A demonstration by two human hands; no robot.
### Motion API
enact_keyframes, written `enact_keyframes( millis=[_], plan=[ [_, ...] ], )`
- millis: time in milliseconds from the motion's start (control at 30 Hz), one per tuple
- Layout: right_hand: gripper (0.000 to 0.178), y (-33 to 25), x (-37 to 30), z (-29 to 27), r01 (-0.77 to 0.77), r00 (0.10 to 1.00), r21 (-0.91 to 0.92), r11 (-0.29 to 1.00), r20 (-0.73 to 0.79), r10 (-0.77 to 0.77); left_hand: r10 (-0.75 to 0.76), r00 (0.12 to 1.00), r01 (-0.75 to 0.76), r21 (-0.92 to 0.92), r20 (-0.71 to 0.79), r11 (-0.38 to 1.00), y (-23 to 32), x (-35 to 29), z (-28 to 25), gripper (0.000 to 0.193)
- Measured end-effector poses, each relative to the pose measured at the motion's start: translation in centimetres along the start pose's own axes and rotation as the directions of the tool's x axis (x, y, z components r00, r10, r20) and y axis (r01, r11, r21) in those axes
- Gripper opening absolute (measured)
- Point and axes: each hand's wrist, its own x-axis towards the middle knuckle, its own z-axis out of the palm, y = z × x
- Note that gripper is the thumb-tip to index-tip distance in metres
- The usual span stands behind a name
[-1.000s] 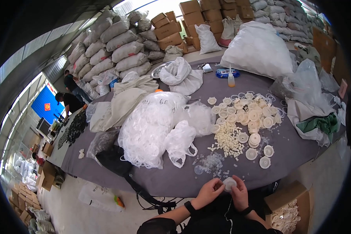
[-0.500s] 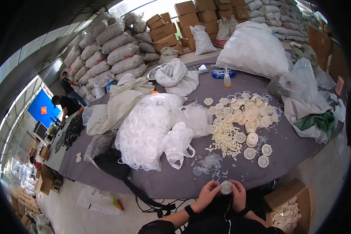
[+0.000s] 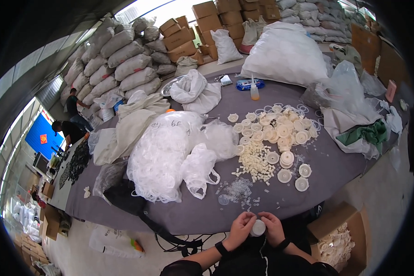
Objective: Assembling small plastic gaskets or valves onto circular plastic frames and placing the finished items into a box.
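Close in at the lower edge, the left hand (image 3: 240,228) and the right hand (image 3: 272,227) meet around a small round white plastic cap (image 3: 258,227), fingers curled onto its rim from either side, so both hands are closed on it, just off the near edge of the bench (image 3: 202,216). The cap looks light and stiff, a smooth moulded disc with a pale, faintly cream face; it is probably a little slippery, and the rim, pinched between thumb and fingertips, seems the sure place to hold it. It is unlikely to break easily, though its fine detail is too small to tell.

Just beyond the hands, on the grey bench cover, lies a scatter of tiny clear plastic bits (image 3: 238,189). Farther on sits a heap of small cream plastic pegs (image 3: 255,162), with flat white round caps (image 3: 287,158) beside it and many more caps (image 3: 280,129) spread behind. To the left bulge clear plastic bags of thin white rings (image 3: 163,154). At the far side stands a small bottle with an orange cap (image 3: 254,92), then a large white sack (image 3: 287,53), stacked grey sacks (image 3: 110,60) and brown cardboard boxes (image 3: 216,18).
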Motion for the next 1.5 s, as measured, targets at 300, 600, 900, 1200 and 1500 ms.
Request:
enact_keyframes(
  millis=[300,600,900,1200,1500],
  plan=[
    [0.024,-1.0,-0.5,-0.2,0.020,1.000,0.151,0.988,0.014,-0.023,-0.121,0.976,0.142,-0.105,0.182,0.984,1.2,0.0,-0.6,0.030],
    [0.026,-1.3,-1.4,-1.4,0.121,0.984,0.279,0.952,0.095,-0.153,-0.191,0.959,0.250,-0.311,0.209,0.917,2.3,1.7,1.5,0.039],
    [0.014,-5.5,-6.5,-12.2,0.583,0.786,0.254,0.772,-0.418,-0.456,0.026,0.895,-0.188,0.323,0.445,0.928,0.5,6.0,5.5,0.025],
    [0.025,-0.8,-17.3,-35.0,0.872,0.284,0.144,0.468,-0.928,-0.243,0.291,0.839,-0.545,0.696,0.461,0.468,2.4,14.0,7.4,0.019],
    [0.027,-5.2,-9.4,-21.6,0.614,0.574,-0.058,0.787,-0.652,-0.496,0.455,0.703,-0.662,0.736,0.547,0.139,1.3,15.8,7.2,0.009]
  ],
)
